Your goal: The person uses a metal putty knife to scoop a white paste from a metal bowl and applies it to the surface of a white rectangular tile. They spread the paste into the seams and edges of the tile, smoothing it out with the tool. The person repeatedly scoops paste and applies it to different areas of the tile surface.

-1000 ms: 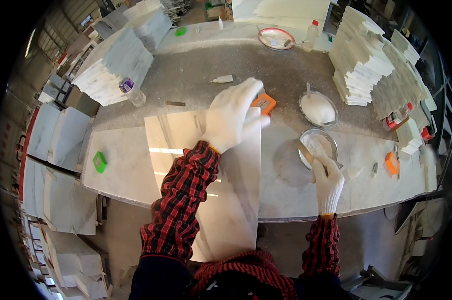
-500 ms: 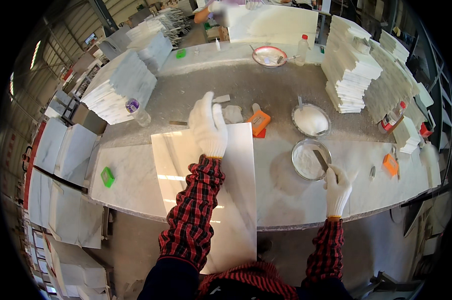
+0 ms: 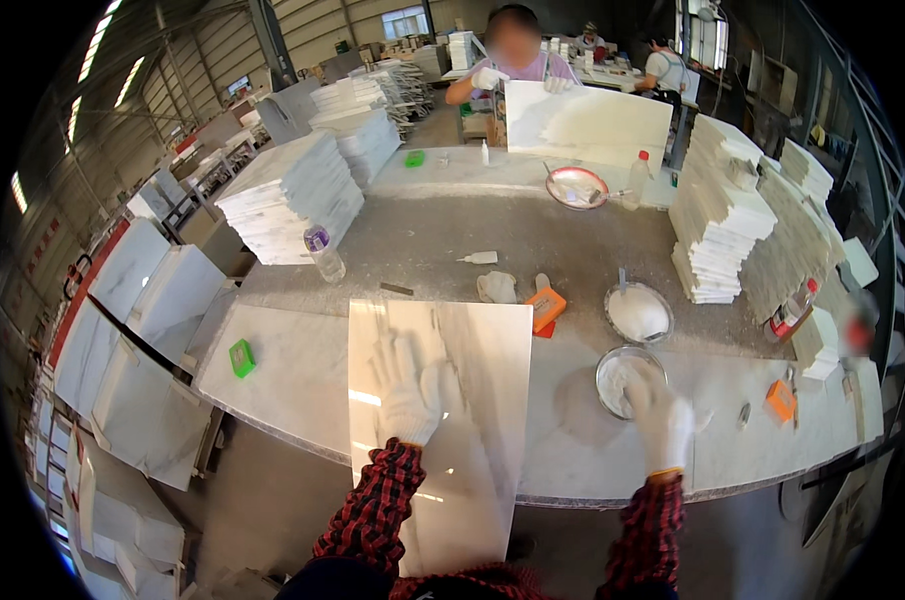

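My left hand (image 3: 410,392), in a white knitted glove, lies flat with fingers stretched on a glossy white marble slab (image 3: 478,400). The slab has grey veins and juts over the bench's near edge toward me. My right hand (image 3: 663,425), gloved too and smeared by motion, is curled at the right rim of a round metal bowl (image 3: 603,385) holding white paste. Its fingers point into the bowl around a flat metal scraper, whose blade is hardly visible in the blur. Just behind stands a second bowl (image 3: 640,312) of white powder with a tool in it.
Orange boxes (image 3: 547,309) and a crumpled white cloth (image 3: 497,288) lie beyond the slab. Stacked marble tiles (image 3: 293,205) rise at left, with more tiles (image 3: 723,215) at right. A clear bottle (image 3: 325,254) stands near the left stack. Across the bench, a person holds an upright slab (image 3: 588,120).
My left hand has drawn back from the slab's far edge and now rests flat on its face. My right hand has moved to the bowl with the scraper. The view has tilted up.
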The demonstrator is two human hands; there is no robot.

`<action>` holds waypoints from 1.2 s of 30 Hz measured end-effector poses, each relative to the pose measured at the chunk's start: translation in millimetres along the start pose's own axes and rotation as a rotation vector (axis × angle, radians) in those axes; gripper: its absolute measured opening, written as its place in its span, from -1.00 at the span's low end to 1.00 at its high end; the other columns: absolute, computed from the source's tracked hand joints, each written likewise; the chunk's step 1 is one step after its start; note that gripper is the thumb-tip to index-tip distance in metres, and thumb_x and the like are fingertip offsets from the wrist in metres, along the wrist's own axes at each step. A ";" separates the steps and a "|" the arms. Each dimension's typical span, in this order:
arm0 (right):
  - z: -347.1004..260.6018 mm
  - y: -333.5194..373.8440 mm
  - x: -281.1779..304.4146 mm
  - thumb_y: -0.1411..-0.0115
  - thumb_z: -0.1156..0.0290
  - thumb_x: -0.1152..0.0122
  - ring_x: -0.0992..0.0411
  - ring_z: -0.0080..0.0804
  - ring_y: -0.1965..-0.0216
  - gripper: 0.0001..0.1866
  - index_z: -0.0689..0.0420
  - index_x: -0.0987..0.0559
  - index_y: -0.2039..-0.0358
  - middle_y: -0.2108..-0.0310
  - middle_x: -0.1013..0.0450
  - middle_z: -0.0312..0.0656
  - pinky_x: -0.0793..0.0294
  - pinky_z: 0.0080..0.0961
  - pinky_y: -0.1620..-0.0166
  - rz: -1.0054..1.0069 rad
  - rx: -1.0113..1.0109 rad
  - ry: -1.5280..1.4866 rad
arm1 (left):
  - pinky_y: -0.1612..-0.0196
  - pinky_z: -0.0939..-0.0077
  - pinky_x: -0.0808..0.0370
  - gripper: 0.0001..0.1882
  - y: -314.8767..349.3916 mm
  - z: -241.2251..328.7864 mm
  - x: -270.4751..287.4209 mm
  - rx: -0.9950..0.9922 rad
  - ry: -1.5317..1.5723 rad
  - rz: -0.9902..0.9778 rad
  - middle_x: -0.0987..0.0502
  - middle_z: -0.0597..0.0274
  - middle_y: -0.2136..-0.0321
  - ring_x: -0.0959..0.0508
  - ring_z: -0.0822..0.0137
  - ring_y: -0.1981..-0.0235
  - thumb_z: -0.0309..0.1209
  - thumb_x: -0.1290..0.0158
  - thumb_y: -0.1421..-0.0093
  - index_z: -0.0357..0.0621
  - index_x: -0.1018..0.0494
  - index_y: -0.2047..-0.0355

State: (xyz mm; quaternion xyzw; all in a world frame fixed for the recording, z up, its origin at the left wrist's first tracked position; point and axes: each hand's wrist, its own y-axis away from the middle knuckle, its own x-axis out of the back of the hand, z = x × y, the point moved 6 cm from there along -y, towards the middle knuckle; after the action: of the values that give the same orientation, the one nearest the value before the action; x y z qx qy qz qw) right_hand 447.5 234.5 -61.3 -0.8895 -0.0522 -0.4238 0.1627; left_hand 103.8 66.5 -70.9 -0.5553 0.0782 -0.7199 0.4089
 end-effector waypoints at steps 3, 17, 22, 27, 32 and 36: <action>-47.0 24.5 -61.4 -0.32 0.03 -0.20 -0.61 0.02 0.17 -0.49 0.16 -0.59 -0.09 0.18 -0.60 0.16 -0.55 -0.18 0.09 -0.191 0.150 -0.431 | -0.42 -0.16 0.02 -0.32 32.1 -50.9 5.5 0.121 -0.051 0.127 -0.16 -0.30 -0.36 -0.14 -0.34 -0.36 -0.17 0.03 -0.36 -0.33 -0.16 -0.37; -78.3 55.1 -194.7 -0.40 0.20 -0.17 -0.51 -0.55 0.22 -0.53 0.38 -0.54 -0.09 0.16 -0.61 -0.22 -0.51 -0.54 0.19 -0.294 -0.175 -1.057 | -0.08 0.26 -0.48 -0.33 311.1 -190.4 41.1 0.975 0.348 -0.352 -0.61 -0.11 0.10 -0.59 0.06 0.03 0.09 0.10 -0.44 -0.36 -0.46 -0.12; -86.2 55.1 -194.4 -0.40 0.22 -0.18 -0.49 -0.62 0.25 -0.55 0.36 -0.54 -0.10 0.19 -0.60 -0.26 -0.49 -0.60 0.23 -0.345 -0.335 -1.060 | 0.15 0.37 -0.46 -0.36 304.0 -200.3 40.6 1.059 0.564 -0.366 -0.59 0.15 0.31 -0.50 0.37 0.26 0.10 0.00 -0.38 -0.38 -0.55 0.09; -81.6 61.3 -166.4 -0.39 0.22 -0.24 -0.46 -0.65 0.33 -0.60 0.32 -0.57 -0.03 0.28 -0.55 -0.36 -0.46 -0.60 0.29 -0.192 -0.375 -1.273 | 0.15 0.40 -0.46 -0.44 268.2 -188.5 44.5 1.032 0.536 -0.253 -0.57 0.20 0.31 -0.49 0.39 0.26 0.01 -0.09 -0.36 -0.40 -0.55 0.14; -79.4 99.0 -119.8 -0.37 0.24 -0.28 -0.44 -0.66 0.35 -0.61 0.26 -0.55 -0.05 0.28 -0.52 -0.41 -0.44 -0.63 0.31 0.026 -0.574 -1.323 | 0.17 0.32 -0.46 -0.50 179.4 -191.6 86.3 0.727 0.433 -0.269 -0.56 0.08 0.39 -0.47 0.34 0.30 -0.08 -0.13 -0.35 -0.43 -0.51 0.22; -90.1 150.0 -109.4 -0.31 0.20 -0.35 -0.45 -0.56 0.08 -0.48 0.29 -0.47 -0.12 0.06 -0.53 -0.27 -0.44 -0.55 0.03 0.165 -0.575 -1.438 | 0.02 0.23 -0.47 -0.41 86.1 -205.9 121.7 0.457 0.378 -0.261 -0.59 -0.12 0.26 -0.52 0.18 0.21 -0.04 -0.10 -0.35 -0.49 -0.50 0.05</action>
State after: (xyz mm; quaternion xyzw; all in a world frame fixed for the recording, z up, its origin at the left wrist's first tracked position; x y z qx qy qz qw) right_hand 346.2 68.1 -129.5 -0.9540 0.0332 0.2738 -0.1172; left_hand -36.7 -142.3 -106.6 -0.3109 -0.0828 -0.8556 0.4056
